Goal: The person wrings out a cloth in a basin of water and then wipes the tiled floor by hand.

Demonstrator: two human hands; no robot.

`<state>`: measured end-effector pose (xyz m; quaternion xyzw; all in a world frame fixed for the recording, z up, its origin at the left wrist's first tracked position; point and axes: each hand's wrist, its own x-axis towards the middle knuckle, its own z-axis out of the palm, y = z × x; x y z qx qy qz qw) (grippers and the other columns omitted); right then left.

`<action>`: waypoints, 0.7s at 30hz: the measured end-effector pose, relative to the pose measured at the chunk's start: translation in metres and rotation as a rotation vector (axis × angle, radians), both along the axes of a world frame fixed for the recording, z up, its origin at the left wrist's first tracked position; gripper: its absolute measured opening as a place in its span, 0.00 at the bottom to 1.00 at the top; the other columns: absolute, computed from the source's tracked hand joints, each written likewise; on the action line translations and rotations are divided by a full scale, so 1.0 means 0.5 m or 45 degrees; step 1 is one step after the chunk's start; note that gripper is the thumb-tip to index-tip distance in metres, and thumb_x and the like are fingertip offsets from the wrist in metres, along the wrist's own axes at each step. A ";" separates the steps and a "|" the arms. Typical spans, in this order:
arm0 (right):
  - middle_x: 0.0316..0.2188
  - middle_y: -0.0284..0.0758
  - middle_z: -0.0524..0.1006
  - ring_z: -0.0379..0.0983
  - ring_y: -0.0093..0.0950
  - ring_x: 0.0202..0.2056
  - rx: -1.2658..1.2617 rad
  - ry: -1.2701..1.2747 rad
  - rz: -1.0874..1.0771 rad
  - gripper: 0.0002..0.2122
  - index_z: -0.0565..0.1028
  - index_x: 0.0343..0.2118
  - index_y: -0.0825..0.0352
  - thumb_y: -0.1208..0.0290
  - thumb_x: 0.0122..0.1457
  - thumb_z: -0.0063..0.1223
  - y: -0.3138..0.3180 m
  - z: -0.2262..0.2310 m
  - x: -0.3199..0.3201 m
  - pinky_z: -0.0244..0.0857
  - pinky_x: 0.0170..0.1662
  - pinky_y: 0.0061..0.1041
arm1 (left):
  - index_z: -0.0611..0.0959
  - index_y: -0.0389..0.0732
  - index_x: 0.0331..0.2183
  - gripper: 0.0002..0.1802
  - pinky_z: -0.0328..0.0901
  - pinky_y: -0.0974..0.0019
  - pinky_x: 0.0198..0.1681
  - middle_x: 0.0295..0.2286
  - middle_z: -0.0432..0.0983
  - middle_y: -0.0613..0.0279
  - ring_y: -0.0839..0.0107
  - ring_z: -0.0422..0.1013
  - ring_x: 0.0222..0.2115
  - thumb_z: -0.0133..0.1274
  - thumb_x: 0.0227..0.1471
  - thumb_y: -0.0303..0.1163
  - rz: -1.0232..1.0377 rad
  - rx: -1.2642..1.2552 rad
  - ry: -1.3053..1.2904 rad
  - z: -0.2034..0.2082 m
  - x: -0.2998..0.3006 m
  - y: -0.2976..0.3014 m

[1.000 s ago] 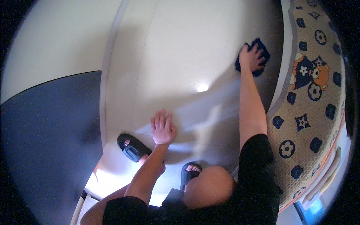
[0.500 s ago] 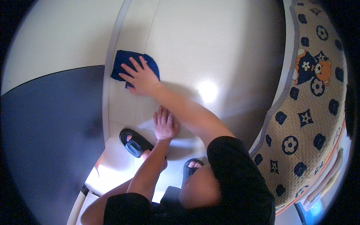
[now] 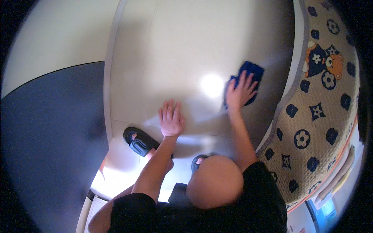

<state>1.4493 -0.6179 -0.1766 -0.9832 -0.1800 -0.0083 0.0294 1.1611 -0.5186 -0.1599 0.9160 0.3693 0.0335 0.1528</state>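
Observation:
My right hand [image 3: 241, 91] lies flat with spread fingers on top of a dark blue cloth [image 3: 252, 69], pressing it against the pale floor tiles [image 3: 186, 39]. The cloth is folded or bunched, and part of it is hidden under the palm. Left of it, my left hand [image 3: 171, 119] rests palm down on the floor, its fingers stretched out and slightly apart, holding nothing.
A bed or padded edge with a beige bear-patterned quilted cover [image 3: 307, 120] runs along the right. At left stands a dark grey panel [image 3: 54, 128] below a pale surface. My black sandals [image 3: 140, 142] are on the floor close behind my left hand.
My right hand and the cloth have swept across the floor from the far left to the right, near the quilted cover. My left hand has stayed in about the same place.

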 end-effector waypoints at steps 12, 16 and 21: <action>0.73 0.42 0.56 0.44 0.58 0.72 0.055 0.335 0.481 0.34 0.69 0.67 0.54 0.52 0.57 0.58 -0.227 0.058 -0.304 0.36 0.69 0.69 | 0.71 0.52 0.66 0.33 0.44 0.39 0.71 0.68 0.59 0.57 0.52 0.52 0.70 0.46 0.60 0.45 -0.045 -0.061 0.082 0.002 -0.006 0.008; 0.73 0.45 0.55 0.44 0.60 0.72 -0.046 0.219 0.146 0.36 0.66 0.68 0.55 0.48 0.56 0.58 -0.330 0.046 -0.317 0.37 0.69 0.70 | 0.71 0.52 0.65 0.33 0.44 0.39 0.71 0.68 0.58 0.56 0.52 0.52 0.70 0.46 0.60 0.45 -0.041 -0.031 0.098 0.005 -0.005 0.007; 0.72 0.48 0.56 0.45 0.60 0.71 -0.005 0.185 0.115 0.38 0.65 0.68 0.56 0.50 0.54 0.59 -0.342 0.039 -0.321 0.38 0.69 0.69 | 0.72 0.52 0.65 0.33 0.43 0.39 0.71 0.68 0.59 0.55 0.51 0.52 0.69 0.47 0.60 0.47 -0.053 0.015 0.124 0.003 0.000 0.008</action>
